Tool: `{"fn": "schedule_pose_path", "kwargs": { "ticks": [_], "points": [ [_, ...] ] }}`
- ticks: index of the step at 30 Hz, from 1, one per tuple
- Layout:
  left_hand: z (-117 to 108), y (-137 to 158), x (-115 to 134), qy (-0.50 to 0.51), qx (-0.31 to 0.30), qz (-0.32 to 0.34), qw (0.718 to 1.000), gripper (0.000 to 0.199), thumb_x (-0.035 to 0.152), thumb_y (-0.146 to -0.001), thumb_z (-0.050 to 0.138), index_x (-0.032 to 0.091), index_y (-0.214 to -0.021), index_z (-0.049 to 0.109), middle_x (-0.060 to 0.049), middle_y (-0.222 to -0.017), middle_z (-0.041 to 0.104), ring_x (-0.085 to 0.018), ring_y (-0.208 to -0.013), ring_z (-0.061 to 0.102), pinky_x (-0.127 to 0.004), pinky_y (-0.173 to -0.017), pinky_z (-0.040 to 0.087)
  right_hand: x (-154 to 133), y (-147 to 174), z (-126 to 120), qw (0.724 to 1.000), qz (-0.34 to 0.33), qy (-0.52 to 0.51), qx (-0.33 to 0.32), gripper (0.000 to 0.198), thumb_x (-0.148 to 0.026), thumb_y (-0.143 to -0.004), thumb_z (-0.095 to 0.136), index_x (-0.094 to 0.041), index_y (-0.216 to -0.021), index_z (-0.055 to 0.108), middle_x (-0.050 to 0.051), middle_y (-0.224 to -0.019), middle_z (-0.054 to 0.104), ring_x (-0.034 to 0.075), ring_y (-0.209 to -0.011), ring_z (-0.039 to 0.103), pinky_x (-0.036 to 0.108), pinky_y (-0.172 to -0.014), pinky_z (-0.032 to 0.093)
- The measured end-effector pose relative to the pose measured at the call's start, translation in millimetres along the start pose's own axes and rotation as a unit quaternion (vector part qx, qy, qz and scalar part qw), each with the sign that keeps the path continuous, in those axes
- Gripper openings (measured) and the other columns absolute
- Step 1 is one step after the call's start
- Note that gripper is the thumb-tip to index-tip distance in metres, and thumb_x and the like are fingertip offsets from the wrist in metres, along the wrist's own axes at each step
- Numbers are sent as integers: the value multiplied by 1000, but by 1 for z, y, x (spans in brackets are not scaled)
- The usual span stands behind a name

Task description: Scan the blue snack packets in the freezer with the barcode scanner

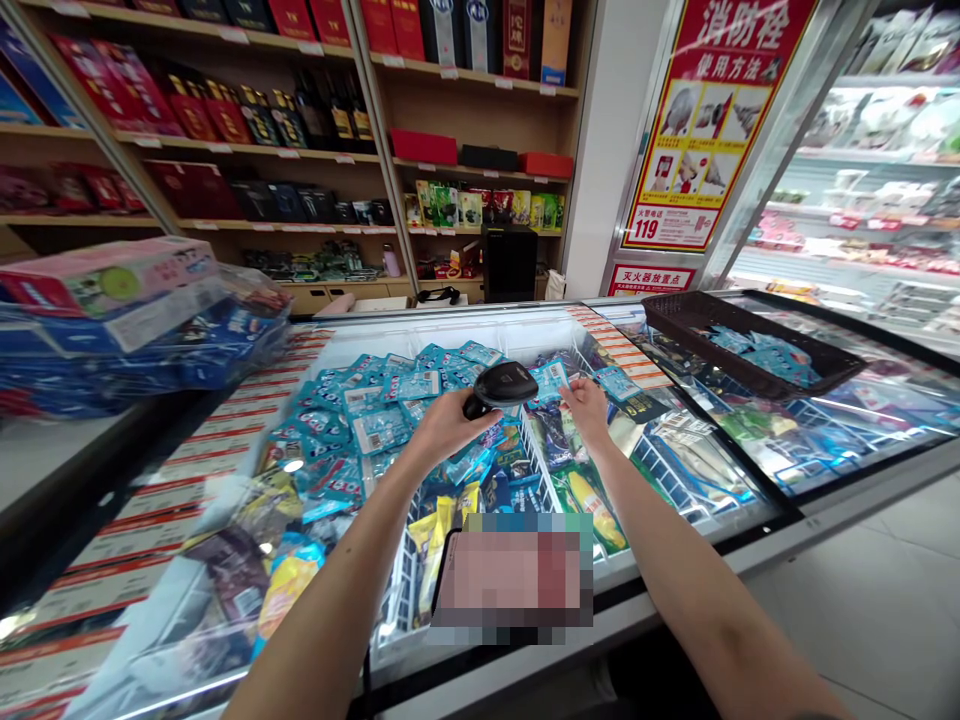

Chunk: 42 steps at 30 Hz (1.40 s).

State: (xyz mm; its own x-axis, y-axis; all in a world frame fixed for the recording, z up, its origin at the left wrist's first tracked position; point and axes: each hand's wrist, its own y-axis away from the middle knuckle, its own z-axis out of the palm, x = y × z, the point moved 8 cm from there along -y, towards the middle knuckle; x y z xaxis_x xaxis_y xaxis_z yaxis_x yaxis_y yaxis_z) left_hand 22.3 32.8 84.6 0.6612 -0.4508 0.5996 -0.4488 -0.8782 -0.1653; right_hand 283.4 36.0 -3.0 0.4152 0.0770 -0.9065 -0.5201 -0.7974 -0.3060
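At the far left, boxes [112, 310] sit stacked, with clear plastic about them, beside a row of price strips [225, 430]. Next comes the glass-topped freezer [825, 525], its near left part holding brown and yellow bags [289, 585]. Behind these, many blue packets [375, 400] lie spread in an overlapping heap. Over the heap's right side is the left hand [454, 425], fingers wrapped round the handle of a black scanner [506, 383]. Below it, yellow packs [444, 525] stand in the freezer, and in front of them is a flat thing [510, 575], blurred over, so I cannot fairly say what it is. Just right of the scanner's head is a single packet [550, 383], its right edge pinched in the closed fingertips of the right hand [589, 408]. Under that hand, a white wire basket [538, 462] holds bagged goods, among them a corn pack [592, 505]; another packet [616, 383] lies just beyond the hand. Farther right, a brown tray [712, 357] rests on the freezer with more blue packets [772, 355] inside, and at the far right the chiller's shelves [862, 235] bear packaged goods.
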Motion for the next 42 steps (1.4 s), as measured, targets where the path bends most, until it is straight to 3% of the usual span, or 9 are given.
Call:
{"fn": "schedule_pose_path", "kwargs": {
  "ticks": [21,28,38,42],
  "points": [
    [-1,1,5,-2,7,11,1000,40,58,-72,53,18,-77,59,-2,-57,58,-14,-50,49,-24,-45,28,0,1,1,1000,-7,8,-4,25,-47,-76,55,-23,-82,51,-4,-60,60,18,-54,64,28,-53,43],
    [-1,-1,-4,28,15,-19,999,43,58,-71,54,18,-86,61,-2,-59,60,-14,-49,51,-24,-44,30,0,3,-1,998,33,-45,-9,32,-50,-74,56,-22,-87,51,1,-67,64,19,-58,65,30,-52,49],
    [-5,0,-9,43,29,-33,998,44,58,-72,54,18,-87,61,-1,-57,57,-14,-47,50,-25,-44,30,39,-22,-63,987,85,-63,125,46,-44,-74,53,-15,-109,46,3,-67,65,20,-57,64,32,-54,51],
    [-6,-1,-10,44,36,-33,998,43,58,-72,54,18,-87,60,-1,-58,57,-15,-50,51,-25,-45,30,38,-22,-76,986,91,33,137,48,-38,-73,55,-13,-112,47,6,-73,64,22,-64,63,36,-63,50]
  ]
}}
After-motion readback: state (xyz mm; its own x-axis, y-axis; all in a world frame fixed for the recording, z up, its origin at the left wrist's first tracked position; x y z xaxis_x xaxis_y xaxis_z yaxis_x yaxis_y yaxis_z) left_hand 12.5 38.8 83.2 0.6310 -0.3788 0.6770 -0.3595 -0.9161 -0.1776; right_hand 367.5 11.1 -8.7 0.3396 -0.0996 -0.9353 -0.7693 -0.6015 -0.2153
